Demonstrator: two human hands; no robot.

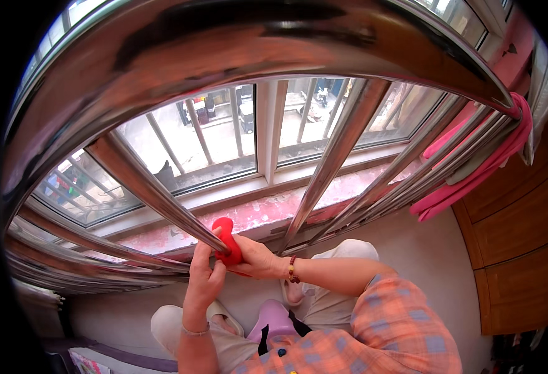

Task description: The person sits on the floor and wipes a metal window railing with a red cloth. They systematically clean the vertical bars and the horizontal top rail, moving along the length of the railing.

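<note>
A red cloth is wrapped around the lower part of a shiny metal bar of an upright railing. My right hand grips the cloth from the right, a beaded bracelet on its wrist. From the left, my left hand closes around the bar and the cloth's left edge, thumb below and fingertips above. The palm side of both hands is partly hidden. Overhead, a wide curved metal top rail crosses the view.
More metal bars stand left and right. Behind them are a window and a worn pink sill. Pink fabric hangs at the right, near wooden cabinet panels. A purple plastic seat is between my legs.
</note>
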